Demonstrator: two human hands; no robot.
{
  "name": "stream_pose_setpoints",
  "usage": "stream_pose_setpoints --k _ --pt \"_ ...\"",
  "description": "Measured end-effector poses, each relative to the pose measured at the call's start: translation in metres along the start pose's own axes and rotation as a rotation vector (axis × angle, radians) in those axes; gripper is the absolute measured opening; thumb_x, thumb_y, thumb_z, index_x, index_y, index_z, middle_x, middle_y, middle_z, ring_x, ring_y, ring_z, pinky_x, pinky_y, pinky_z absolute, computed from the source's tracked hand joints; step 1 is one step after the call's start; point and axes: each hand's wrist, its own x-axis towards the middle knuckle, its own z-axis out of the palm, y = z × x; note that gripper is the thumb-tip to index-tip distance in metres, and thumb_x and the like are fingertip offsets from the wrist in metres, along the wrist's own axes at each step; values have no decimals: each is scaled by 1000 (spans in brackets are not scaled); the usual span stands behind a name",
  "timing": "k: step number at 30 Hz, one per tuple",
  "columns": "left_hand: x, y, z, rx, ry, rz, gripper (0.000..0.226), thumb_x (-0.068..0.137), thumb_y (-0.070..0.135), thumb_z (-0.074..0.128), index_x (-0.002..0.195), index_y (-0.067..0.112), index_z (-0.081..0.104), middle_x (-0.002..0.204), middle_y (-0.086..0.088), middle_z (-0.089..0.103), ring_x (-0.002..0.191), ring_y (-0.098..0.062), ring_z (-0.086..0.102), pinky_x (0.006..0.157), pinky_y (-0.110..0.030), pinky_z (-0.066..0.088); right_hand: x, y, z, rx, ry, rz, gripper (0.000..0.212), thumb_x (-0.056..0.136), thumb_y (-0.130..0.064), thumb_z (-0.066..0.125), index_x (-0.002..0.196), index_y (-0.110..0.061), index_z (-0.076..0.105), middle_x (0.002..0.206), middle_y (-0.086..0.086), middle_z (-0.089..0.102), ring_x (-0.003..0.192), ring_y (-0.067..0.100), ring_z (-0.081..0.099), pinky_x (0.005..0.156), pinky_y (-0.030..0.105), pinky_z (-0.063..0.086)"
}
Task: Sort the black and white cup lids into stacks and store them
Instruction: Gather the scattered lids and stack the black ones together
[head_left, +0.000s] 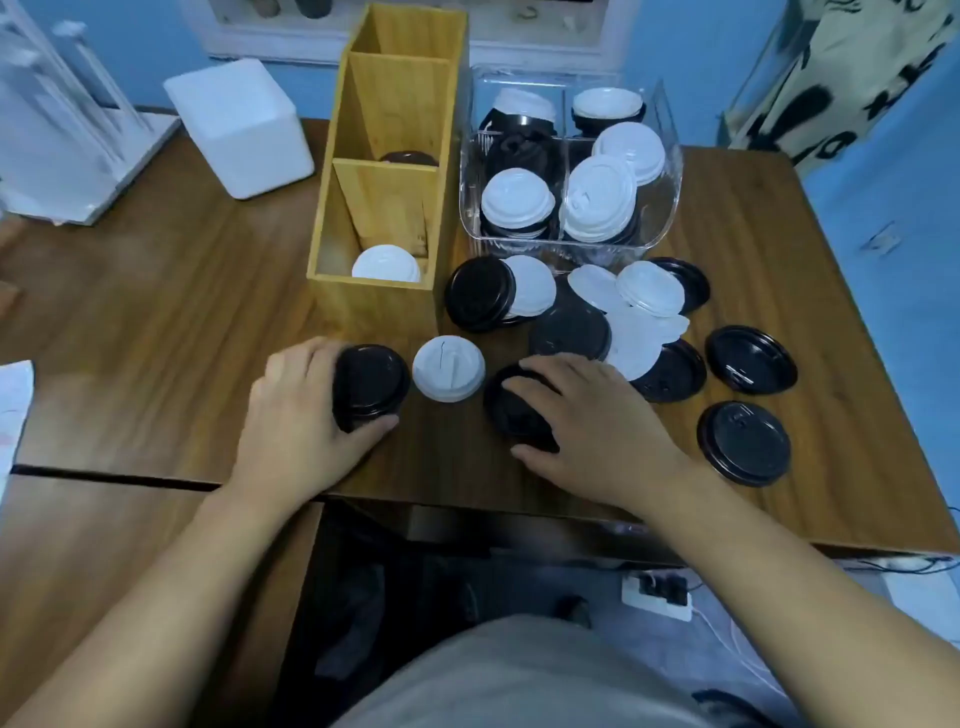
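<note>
While my left hand (298, 410) curls its fingers around a stack of black lids (370, 385) on the wooden table (156, 322), my right hand (587, 421) lies spread over another black lid (511, 410), its grip unclear, beside the bamboo organizer (387, 176).
</note>
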Motion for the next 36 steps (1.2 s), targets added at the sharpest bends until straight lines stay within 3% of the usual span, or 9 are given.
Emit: stream_pose_setpoints --k 2,4,9,12,16,23,26,31,36 --pt "3 -5 2 -1 -74 34 88 71 62 82 141 19 49 142 -3 53 129 -31 46 102 -52 45 8 -2 0 -46 -84 -47 65 92 -59 55 149 -31 42 153 -4 42 137 23 42 111 42 37" --pt "3 -7 6 -39 -122 48 80 74 59 82 139 22 52 139 0 56 127 -29 49 102 -49 44 12 -1 3 -60 -104 -90 52 95 -52 53 144 -34 48 145 -7 50 128 21 50 105 39 39" --pt "-6 -8 13 -130 -103 95 74 72 56 85 132 25 56 130 6 59 119 -20 51 100 -39 41 8 1 -13 82 -1 -119 33 101 -36 51 133 -31 56 110 -7 66 103 21 62 95 39 46" --pt "-14 -10 17 -128 -111 176 78 70 60 84 133 23 56 132 6 58 119 -19 50 100 -34 37 12 -12 -35 279 -120 -190 37 103 -35 48 140 -36 48 122 -10 62 110 14 58 91 37 48" --pt "-19 -6 20 -158 -118 223 81 72 73 69 136 25 52 136 8 54 124 -18 49 106 -38 38 30 -23 -33 467 -331 -234 33 103 -27 54 136 -30 55 130 -9 58 120 7 52 102 34 43" --pt "-17 -4 24 -209 -167 270 85 75 68 72 144 28 42 143 12 50 132 -14 42 110 -36 32 55 -3 -22 484 -343 -133 43 91 -28 74 132 -29 62 116 -13 57 111 1 52 101 23 41" --pt "-15 -5 25 -226 -185 289 87 76 66 73 147 27 40 146 12 48 134 -13 40 111 -35 30 51 1 -11 427 -240 -117 44 86 -29 79 127 -26 64 120 -14 57 113 4 53 103 29 43" --pt "-16 -6 28 -286 -194 302 93 74 62 79 150 27 37 151 11 43 139 -13 37 114 -33 26 17 -5 -1 440 105 -76 38 91 -34 73 127 -22 63 129 -10 58 121 11 54 106 32 45" --pt "-17 -8 29 -320 -173 271 93 72 63 79 147 25 41 144 11 46 136 -13 37 113 -37 32 -7 -6 10 255 -3 21 72 82 -66 67 140 -27 53 144 -7 50 132 15 46 108 38 44"
